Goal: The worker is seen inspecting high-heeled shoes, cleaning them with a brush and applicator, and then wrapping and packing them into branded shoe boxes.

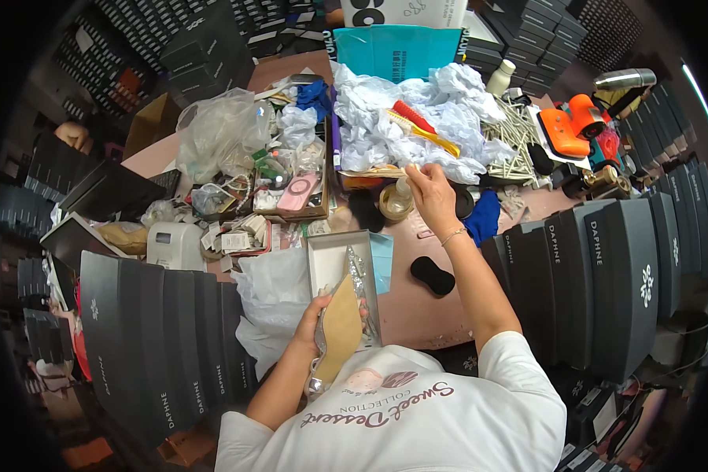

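Observation:
My left hand is closed around a shoe with its tan sole turned up. Silvery glitter material shows along the shoe's edges. The shoe lies partly over an open white-lined box. Farther off, my right hand has its fingertips pinched together beside a glass jar of amber liquid. Whatever those fingers hold is too small to make out. A black oval pad rests on the table nearer to me, and a blue cloth lies right of my right wrist.
Stacked dark shoe boxes rise at left, with more boxes at right. Crumpled white paper fills the back, with a red brush and a yellow brush on it. An orange tool sits back right; a pink phone-like object lies among clutter.

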The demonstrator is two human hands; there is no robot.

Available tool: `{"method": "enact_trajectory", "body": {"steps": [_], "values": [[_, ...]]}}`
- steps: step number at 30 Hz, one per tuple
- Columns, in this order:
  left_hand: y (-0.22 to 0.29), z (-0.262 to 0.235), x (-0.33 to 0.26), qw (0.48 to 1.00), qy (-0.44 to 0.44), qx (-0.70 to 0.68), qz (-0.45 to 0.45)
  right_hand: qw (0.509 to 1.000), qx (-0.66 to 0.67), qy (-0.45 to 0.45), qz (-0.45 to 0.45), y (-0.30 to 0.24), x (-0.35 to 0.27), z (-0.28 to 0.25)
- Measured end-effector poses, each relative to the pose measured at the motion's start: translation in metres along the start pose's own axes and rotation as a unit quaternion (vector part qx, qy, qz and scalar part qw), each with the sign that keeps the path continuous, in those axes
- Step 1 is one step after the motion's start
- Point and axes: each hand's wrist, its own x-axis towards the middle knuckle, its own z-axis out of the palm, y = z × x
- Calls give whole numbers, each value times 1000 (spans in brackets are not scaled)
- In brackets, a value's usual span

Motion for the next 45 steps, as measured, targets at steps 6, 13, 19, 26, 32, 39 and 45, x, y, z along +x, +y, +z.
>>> {"method": "enact_trajectory", "body": {"steps": [6, 13, 19, 26, 32, 39, 45], "values": [[-16, -1, -6, 997, 49, -28, 54, 998, 10, 21, -57, 19, -21, 46], [-20, 3, -11, 999, 21, -6, 42, 993, 96, 21, -63, 39, -20, 38], [-23, -3, -10, 1000, 15, 4, 17, 787, 460, 261, 318, 65, -81, 2], [-20, -1, -3, 1000, -25, -1, 13, 367, 661, 395, 522, 99, -181, 65], [-18, 3, -14, 992, 17, -22, 126, 916, 203, 290, 190, 47, -68, 14], [-18, 5, -22, 989, 4, -42, 144, 998, 11, 54, -16, 7, -29, 47], [-21, 10, -29, 979, 52, -83, 179, 980, 199, -17, -21, -79, -83, 0]]}}
